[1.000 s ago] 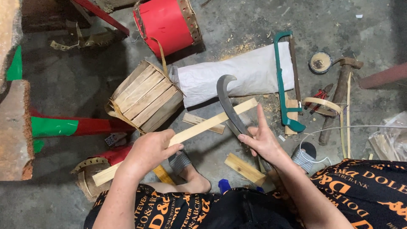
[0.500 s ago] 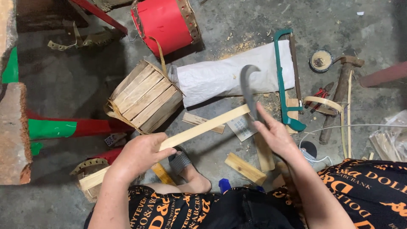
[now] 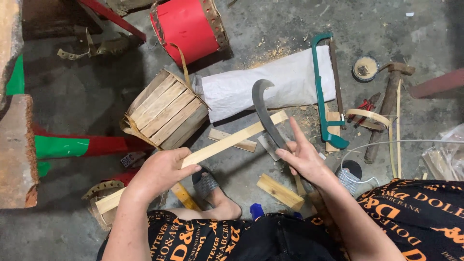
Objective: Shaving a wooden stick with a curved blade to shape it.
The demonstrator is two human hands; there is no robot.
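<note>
1. The left hand (image 3: 159, 171) has its fingers (image 3: 186, 170) curled tightly around a long pale wooden slat (image 3: 232, 140), gripping it near the middle; the slat runs slantwise from beyond the wrist up past the fingertips toward the right.
2. The right hand (image 3: 304, 162) holds a curved dark blade (image 3: 265, 108) at its lower end. The forefinger (image 3: 296, 133) lies stretched along the blade, and the other fingers wrap the handle, which is mostly hidden.
3. The blade's curved part crosses the slat's far end, just beyond the right fingertips; whether metal touches wood I cannot tell.
4. Beyond the left fingers stands a small slatted wooden barrel (image 3: 166, 111), and farther off a red drum (image 3: 186, 26).
5. Beyond the right fingers lies a white sack (image 3: 270, 84), with a green-framed hacksaw (image 3: 323, 92) beside it and a hammer (image 3: 386, 104) farther right.
6. Short wood offcuts (image 3: 280, 191) lie on the concrete floor (image 3: 87, 96) between the hands.
</note>
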